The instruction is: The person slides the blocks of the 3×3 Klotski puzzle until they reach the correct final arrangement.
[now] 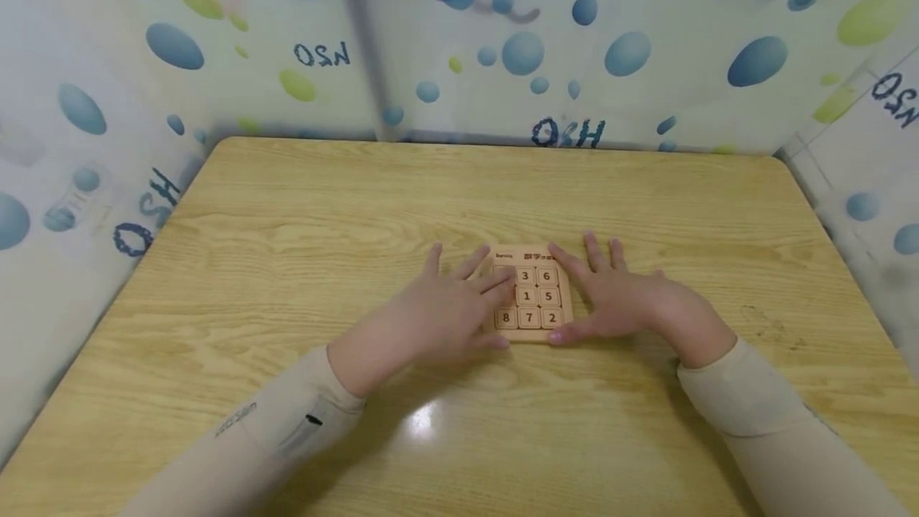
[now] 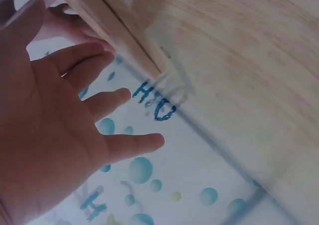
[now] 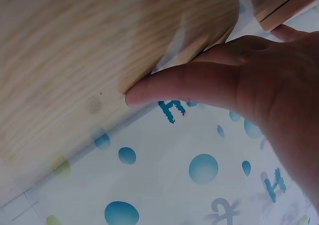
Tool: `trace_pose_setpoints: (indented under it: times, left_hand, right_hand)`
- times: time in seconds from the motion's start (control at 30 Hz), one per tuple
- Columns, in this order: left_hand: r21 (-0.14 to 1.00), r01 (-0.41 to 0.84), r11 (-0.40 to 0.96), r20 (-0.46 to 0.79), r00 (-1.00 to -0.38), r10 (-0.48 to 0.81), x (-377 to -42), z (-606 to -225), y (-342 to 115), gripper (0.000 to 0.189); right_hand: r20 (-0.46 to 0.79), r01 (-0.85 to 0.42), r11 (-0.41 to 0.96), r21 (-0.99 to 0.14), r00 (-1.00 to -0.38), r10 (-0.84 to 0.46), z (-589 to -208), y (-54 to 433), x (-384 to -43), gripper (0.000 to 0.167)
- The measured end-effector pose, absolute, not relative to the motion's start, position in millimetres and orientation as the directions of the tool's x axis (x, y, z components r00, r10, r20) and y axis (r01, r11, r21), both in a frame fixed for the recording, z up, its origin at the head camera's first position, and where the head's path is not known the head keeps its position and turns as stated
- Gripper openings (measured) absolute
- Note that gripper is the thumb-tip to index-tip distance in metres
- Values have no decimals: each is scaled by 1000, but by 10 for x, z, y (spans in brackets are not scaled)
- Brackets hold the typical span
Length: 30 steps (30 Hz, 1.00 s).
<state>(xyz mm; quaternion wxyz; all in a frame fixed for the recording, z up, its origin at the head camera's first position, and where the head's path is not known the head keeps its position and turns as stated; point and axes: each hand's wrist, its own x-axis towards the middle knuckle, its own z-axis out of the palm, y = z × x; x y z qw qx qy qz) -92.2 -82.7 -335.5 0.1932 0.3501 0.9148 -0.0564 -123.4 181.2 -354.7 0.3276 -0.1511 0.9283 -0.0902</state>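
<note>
Wooden number puzzle [image 1: 537,296] lying flat on tbl [image 1: 323,206], slightly off the head view's ctr toward 4 o'clock, betw. both hands; L hand [image 1: 448,309] at the puzzle's 9 o'clock, fingers straight and spread, nothing gripped, w/ index and middle fingers over the grid at approx. 9 to 10 o'clock, hiding what lies there (tile or gap: cannot tell); R hand [image 1: 621,303] at 3 o'clock, likewise spread, index tip at the 1-o'clock corner, thumb at 5; visible tiles [image 1: 529,317] read 3 at 12, 6 at 1, 1 at ctr, 5 at 3, 2 at 5, 7 at 6, 8 at 7; for a clean tile slide, as judged, brace the frame [image 1: 527,337] w/ R thumb and index; press lightly, one fingertip per tile; push straight along row or col., never diagonally, since a skewed tile would prob. bind; raise L fingers betw. pushes so all digits can be read.
</note>
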Motion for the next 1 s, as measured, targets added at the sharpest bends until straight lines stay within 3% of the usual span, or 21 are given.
trace_pose_setpoints:
  times: [0.27, 0.67, 1.0]
  left_hand:
    - [20, 637, 771, -425, -692, 583, -974, -3401, -849, 85]
    - [-13, 635, 772, -471, -685, 556, -712, -3351, -804, 89]
    - [38, 656, 754, -408, -679, 611, -981, -3300, -655, 83]
  right_hand:
    - [-576, -227, 939, -257, -744, -337, -3537, 1808, -1229, 136]
    - [-579, -229, 938, -259, -741, -341, -3537, 1800, -1234, 134]
    - [-573, -231, 937, -263, -744, -344, -3550, 1808, -1232, 134]
